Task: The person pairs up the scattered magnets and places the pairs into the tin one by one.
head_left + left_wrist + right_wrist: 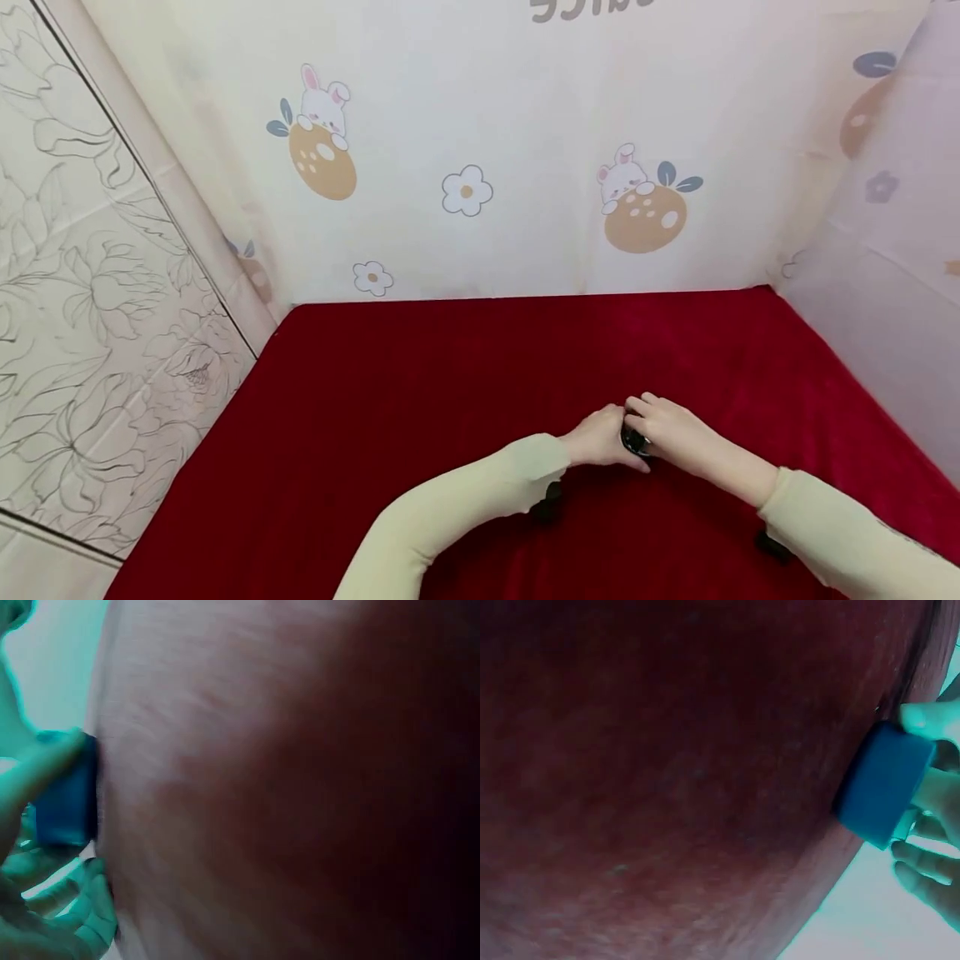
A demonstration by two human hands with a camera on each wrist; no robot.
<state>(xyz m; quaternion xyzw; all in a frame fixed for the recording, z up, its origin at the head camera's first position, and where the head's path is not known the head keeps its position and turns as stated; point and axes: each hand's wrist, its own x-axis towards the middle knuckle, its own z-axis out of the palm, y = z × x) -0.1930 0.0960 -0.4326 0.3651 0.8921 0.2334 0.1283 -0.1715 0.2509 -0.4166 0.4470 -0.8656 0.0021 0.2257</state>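
A small black object [634, 440] with a glossy edge sits between the two hands, low over the red cloth at the right of centre in the head view. My left hand [602, 437] grips it from the left, thumb on the near side. From the right, the fingers of my right hand [675, 433] curl over its top and hold it. In the left wrist view the same black object [67, 799] looks like a blue-tinted block with a thumb across it. The right wrist view shows the black object [885, 784] as a smooth, straight-sided block against the fingers; its top is partly covered.
Red velvety cloth [420, 375] covers the table. A pale printed curtain [525, 108] hangs behind, a side curtain [900, 275] stands at right, and a flower-patterned panel [90, 292] at left. Dark wrist devices [547, 504] show under both sleeves.
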